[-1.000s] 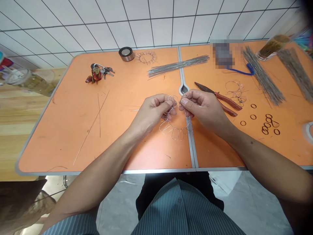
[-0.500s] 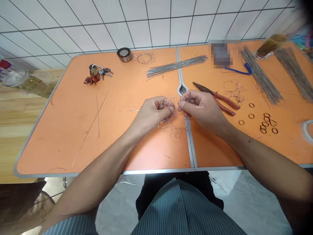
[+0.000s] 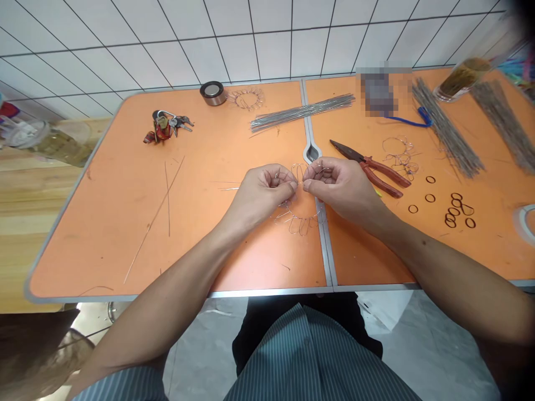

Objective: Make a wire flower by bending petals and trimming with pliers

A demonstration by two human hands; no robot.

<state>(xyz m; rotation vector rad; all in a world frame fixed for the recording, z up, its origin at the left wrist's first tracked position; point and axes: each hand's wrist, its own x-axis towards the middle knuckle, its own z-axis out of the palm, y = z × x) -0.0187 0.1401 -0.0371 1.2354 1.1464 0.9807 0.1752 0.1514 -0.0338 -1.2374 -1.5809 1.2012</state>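
Over the middle of the orange table, my left hand (image 3: pixel 273 186) and my right hand (image 3: pixel 336 181) pinch a thin wire ring with loops (image 3: pixel 303 217) at its far side. Thumb and fingertips of both hands are closed on the fine wire and nearly meet. Slim wire loops hang around the ring's near edge, and one loop stands up between the hands. Just beyond my right hand lie red-handled pliers (image 3: pixel 382 172). Wire ends stick out to the left of my left hand. Exactly how the fingertips hold the wire is too small to tell.
Wire bundles (image 3: pixel 303 113) lie at the back and right. A tape roll (image 3: pixel 213 93), another looped wire ring (image 3: pixel 246 99) and keys (image 3: pixel 169 125) sit at the back left. Several small dark rings (image 3: pixel 455 211) lie right. A glass (image 3: pixel 462 78) stands at the back right.
My right hand has shifted slightly left, its fingertips closer to my left hand. The wire ring has barely moved.
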